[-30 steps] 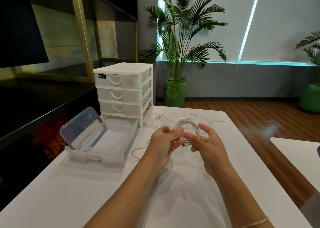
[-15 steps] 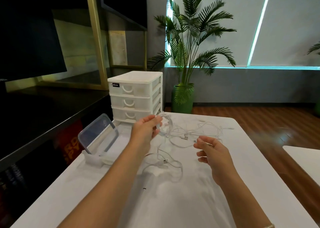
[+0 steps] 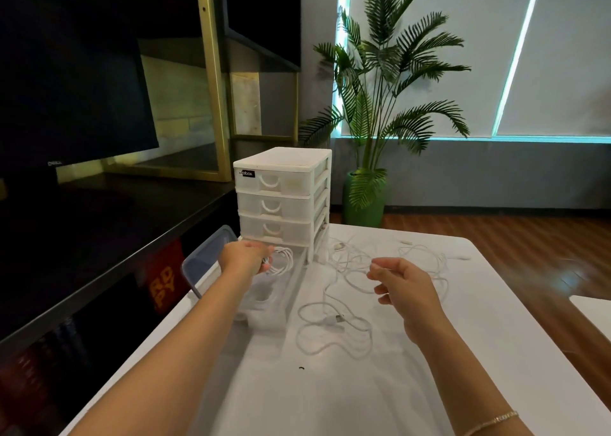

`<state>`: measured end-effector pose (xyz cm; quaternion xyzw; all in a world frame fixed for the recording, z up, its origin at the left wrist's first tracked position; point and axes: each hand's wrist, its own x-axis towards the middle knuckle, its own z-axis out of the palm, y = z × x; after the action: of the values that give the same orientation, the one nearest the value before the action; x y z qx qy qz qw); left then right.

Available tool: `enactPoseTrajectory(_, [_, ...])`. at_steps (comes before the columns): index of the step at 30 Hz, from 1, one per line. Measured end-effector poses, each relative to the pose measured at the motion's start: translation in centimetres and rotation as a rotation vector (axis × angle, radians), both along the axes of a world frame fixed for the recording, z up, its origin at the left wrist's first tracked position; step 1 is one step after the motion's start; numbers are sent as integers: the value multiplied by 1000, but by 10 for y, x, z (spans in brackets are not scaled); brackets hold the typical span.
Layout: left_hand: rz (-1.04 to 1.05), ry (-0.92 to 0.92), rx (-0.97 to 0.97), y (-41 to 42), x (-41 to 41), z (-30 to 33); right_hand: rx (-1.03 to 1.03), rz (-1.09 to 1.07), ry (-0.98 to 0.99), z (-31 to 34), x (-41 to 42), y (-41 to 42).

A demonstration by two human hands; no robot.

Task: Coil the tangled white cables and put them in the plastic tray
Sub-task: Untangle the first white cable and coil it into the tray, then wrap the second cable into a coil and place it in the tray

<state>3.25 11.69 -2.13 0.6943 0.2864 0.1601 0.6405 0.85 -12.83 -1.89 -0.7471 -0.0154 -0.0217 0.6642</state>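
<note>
The left hand [image 3: 246, 257] reaches out over the clear plastic tray [image 3: 291, 290], which sits at the left side of the white worktop [image 3: 363, 386]. Its fingers are curled round a coiled white cable [image 3: 281, 260], and the coil hangs above the far end of the tray, just in front of the white drawer unit [image 3: 281, 197]. The right hand [image 3: 406, 290] hovers above the worktop to the right, fingers loosely curled, holding nothing. The remaining tangled white cables [image 3: 337, 316] lie spread on the worktop between the tray and the right hand, reaching toward the far edge. A clear lid [image 3: 201, 263] leans at the left side of the tray.
</note>
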Motion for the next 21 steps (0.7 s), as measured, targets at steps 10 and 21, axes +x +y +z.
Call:
enactPoseTrajectory(10, [25, 67, 88, -1, 2, -6, -28, 5, 31, -3, 1, -1])
enactPoseTrajectory(21, [-109, 420, 743, -15, 1, -9, -58, 19, 47, -3, 3, -1])
